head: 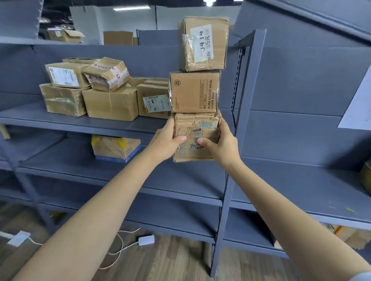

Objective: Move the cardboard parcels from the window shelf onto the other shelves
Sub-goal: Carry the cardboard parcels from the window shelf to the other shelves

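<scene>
Centre of frame: you carry a stack of three cardboard parcels in front of the grey shelving. Your left hand (166, 141) grips the left side of the bottom parcel (195, 127), thumb across its front face; your right hand (219, 143) grips the right side, thumb likewise pressed on the front. Bottom parcel is crumpled, with a faded printed label. Resting on it, the middle parcel (195, 92) shows a recycling mark and the text "PURE FOCUS HEAL". Top parcel (204, 42) sits on that, taped, with a white label reading "414"; it leans slightly right of the two below. The stack is level with the front edge of the upper shelf (52, 118), at its right end, beside the upright post (245, 91). Left of the stack, a group of parcels (88, 89) sits piled on that shelf. Lower, centre-left: one box with blue and yellow print (116, 148) on the next shelf down. Bottom of frame: a white cable and adapter (145, 240) on the wooden floor.
</scene>
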Demonstrator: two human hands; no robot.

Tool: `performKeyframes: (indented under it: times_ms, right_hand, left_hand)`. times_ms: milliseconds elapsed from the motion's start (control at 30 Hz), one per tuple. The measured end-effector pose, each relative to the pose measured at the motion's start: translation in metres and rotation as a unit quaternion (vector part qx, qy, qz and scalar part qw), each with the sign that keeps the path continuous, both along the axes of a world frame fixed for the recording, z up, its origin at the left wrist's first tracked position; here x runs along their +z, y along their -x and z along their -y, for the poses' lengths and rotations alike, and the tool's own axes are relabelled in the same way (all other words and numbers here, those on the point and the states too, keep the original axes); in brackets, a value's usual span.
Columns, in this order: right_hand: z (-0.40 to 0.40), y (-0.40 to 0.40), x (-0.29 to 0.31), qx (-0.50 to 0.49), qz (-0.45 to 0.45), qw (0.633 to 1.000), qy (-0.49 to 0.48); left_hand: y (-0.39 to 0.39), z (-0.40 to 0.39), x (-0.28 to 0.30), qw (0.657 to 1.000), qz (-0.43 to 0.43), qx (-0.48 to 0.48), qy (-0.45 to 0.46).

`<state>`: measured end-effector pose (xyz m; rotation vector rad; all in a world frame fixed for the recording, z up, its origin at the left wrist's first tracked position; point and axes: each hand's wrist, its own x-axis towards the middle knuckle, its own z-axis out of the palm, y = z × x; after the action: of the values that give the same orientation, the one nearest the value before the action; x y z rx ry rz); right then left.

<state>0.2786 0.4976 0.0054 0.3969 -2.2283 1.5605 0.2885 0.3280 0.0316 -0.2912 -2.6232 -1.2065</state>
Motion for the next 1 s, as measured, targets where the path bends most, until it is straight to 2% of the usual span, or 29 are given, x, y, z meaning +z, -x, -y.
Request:
performKeyframes:
  times_ms: [467,733,1000]
  right_hand:
    - [-0.058,-0.116,0.006,-0.03,-0.034,0.999,0.006]
    - [-0.122,-0.154,0.004,-0.094,-0.033,0.995,-0.006]
    - [-0.196,-0.166,-0.017,-0.185,-0.013,0.983,-0.008]
  left_hand:
    - [-0.121,-0.054,0.014,0.998,-0.046,-0.018,0.025]
    - [-0.139,-0.119,0.011,0.995,-0.048,-0.086,-0.006]
    - [-0.117,-0.201,-0.017,0.986,-0.013,-0.163,-0.021]
